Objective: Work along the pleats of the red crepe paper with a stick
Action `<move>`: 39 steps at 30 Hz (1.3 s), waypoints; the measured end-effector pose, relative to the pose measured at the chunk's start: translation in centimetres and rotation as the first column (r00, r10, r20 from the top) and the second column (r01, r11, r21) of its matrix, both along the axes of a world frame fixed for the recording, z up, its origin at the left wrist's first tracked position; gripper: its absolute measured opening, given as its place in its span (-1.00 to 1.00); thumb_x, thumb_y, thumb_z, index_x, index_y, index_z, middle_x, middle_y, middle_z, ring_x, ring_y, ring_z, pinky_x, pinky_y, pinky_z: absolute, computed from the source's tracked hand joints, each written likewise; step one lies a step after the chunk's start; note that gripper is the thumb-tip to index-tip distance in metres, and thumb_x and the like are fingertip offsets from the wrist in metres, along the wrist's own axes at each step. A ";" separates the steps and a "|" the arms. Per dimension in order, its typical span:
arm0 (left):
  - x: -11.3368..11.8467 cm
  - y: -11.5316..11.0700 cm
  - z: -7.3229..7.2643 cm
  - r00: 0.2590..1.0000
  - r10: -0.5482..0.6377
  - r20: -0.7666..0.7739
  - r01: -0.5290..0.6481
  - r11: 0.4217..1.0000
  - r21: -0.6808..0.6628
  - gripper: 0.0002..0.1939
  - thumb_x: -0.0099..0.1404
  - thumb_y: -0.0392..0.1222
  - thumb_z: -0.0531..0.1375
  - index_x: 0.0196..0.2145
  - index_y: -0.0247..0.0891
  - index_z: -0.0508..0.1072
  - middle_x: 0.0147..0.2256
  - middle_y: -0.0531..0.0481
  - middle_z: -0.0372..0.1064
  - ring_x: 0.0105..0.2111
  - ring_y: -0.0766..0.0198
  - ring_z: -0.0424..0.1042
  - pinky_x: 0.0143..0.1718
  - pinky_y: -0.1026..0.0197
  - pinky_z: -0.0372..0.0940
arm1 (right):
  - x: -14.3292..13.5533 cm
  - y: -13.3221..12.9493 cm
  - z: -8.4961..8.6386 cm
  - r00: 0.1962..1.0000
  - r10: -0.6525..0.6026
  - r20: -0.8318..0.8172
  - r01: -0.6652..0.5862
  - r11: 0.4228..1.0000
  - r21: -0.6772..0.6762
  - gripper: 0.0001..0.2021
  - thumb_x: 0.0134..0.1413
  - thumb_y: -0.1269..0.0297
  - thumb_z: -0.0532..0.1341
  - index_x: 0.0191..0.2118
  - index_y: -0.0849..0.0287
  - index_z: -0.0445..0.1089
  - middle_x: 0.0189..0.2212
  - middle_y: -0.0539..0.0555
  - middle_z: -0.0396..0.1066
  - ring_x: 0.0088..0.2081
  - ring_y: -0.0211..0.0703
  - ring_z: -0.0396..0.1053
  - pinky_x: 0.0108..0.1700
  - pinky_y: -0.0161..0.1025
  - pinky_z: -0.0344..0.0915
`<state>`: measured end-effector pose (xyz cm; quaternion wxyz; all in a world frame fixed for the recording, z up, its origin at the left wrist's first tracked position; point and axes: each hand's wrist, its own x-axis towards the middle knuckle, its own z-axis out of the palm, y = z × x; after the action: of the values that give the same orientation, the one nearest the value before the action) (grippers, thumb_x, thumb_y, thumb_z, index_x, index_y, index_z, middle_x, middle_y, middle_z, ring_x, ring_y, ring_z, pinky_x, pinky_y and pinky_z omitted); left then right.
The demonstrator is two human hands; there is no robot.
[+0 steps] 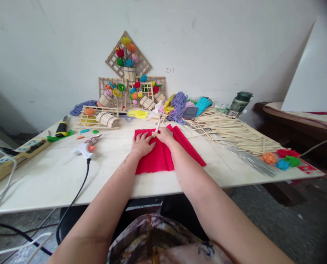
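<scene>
A sheet of red crepe paper point(155, 162) lies on the white table in front of me, with a folded red strip along its right side. My left hand point(143, 146) rests on the paper's left part, fingers spread and pressing down. In my right hand point(165, 135) is a white pen point(158, 124), gripped upright at a slant with its lower end at the paper, close to my left fingertips. The pen's tip is too small to make out. Beyond the paper lie a yellow paper piece point(138, 114) and a bundle of purple yarn point(177, 106).
A white glue gun point(85, 148) and a utility knife point(61, 128) lie left, near a power strip point(20, 157). Wooden sticks point(235, 132) and wires point(251, 161) cover the right. Stick lattices with paper flowers point(129, 55) lean on the wall. A dark-lidded bottle point(239, 103) stands behind.
</scene>
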<state>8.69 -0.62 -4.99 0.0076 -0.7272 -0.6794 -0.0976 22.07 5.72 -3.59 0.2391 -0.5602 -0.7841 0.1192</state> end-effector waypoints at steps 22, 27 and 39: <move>0.1 0.0 0.5 0.996 0.041 0.078 -0.038 0.998 -0.044 -0.29 0.15 0.20 -0.08 0.20 -0.13 -0.05 0.20 -0.01 -0.02 0.19 0.05 -0.14 0.14 -0.07 -0.17 | -0.2 -0.3 0.3 0.998 -0.014 -0.063 0.014 1.000 -0.006 -0.63 -0.05 -0.09 0.11 -0.28 0.06 0.45 -0.33 0.02 0.46 -0.24 -0.14 0.38 -0.25 -0.29 0.25; 0.0 0.1 0.4 0.997 0.032 0.064 -0.029 0.999 -0.041 -0.33 0.16 0.19 -0.09 0.18 -0.10 0.02 0.21 0.03 -0.04 0.20 0.05 -0.15 0.14 -0.08 -0.18 | -0.2 -0.4 0.4 0.999 -0.005 -0.054 0.004 1.000 -0.026 -0.62 -0.08 -0.11 0.13 -0.28 0.03 0.46 -0.33 -0.01 0.47 -0.23 -0.15 0.38 -0.24 -0.30 0.24; 0.0 -0.1 0.4 0.996 0.031 0.082 -0.030 1.000 -0.004 -0.39 0.15 0.18 -0.06 0.12 -0.09 0.12 0.18 0.05 0.03 0.18 0.06 -0.10 0.14 -0.06 -0.15 | -0.3 -0.3 0.3 0.997 -0.027 -0.066 0.027 1.000 -0.006 -0.63 -0.09 -0.10 0.14 -0.28 0.03 0.46 -0.32 0.01 0.47 -0.22 -0.11 0.38 -0.24 -0.26 0.25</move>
<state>8.74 -0.76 -4.59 -0.0198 -0.7122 -0.6903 -0.1264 21.79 5.38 -3.29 0.2652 -0.5670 -0.7678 0.1365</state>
